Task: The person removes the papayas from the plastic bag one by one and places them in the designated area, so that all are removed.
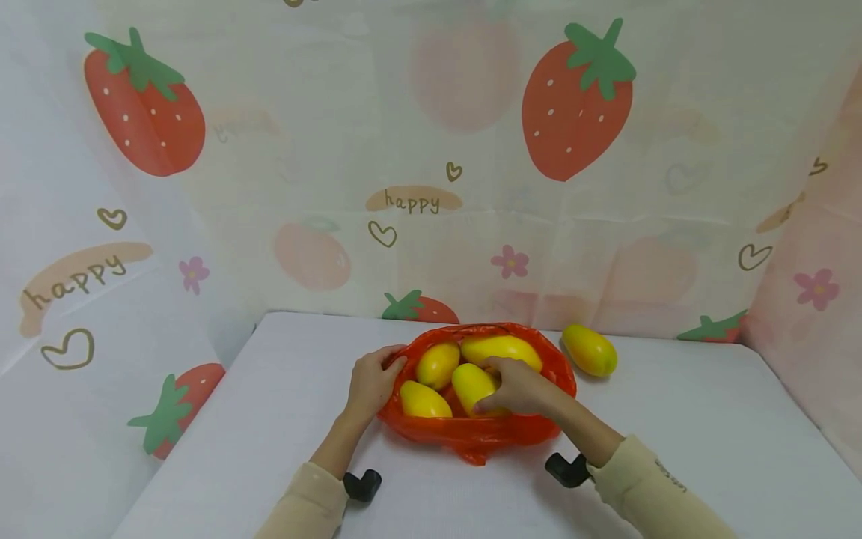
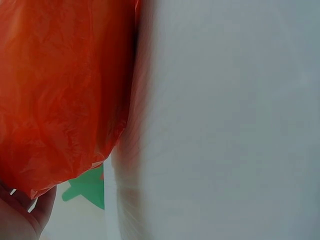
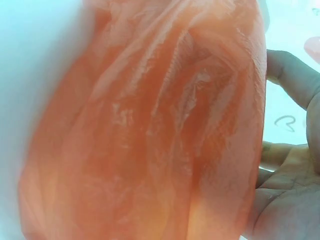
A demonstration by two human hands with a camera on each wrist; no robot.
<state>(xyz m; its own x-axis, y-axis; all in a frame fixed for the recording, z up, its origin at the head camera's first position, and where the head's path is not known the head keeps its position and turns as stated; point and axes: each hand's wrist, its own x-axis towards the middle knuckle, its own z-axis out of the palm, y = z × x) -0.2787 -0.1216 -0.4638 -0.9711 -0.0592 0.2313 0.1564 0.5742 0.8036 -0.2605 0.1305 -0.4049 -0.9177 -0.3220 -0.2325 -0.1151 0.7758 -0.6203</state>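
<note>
A red plastic bag (image 1: 431, 430) stands with its mouth wide open on the table, several yellow mangoes inside it. My left hand (image 1: 370, 383) holds the bag's left rim; in the left wrist view its fingers (image 2: 45, 206) show at the red plastic's edge. Reaching over the front rim, my right hand (image 1: 518, 385) grips a mango (image 1: 471, 384) near the bag's middle. Around it in the bag lie a mango (image 1: 426, 400) at front left, another (image 1: 438, 364) behind that, and a longer one (image 1: 501, 349) at the back. The bag wall hides part of the right hand (image 3: 290, 175) in the right wrist view.
One more mango (image 1: 589, 350) lies on the white table (image 1: 680, 419), just right of the bag near the back edge. A printed curtain (image 1: 417, 135) with strawberries encloses the table at the back and sides. Black wrist-worn pieces (image 1: 364, 486) sit below both wrists.
</note>
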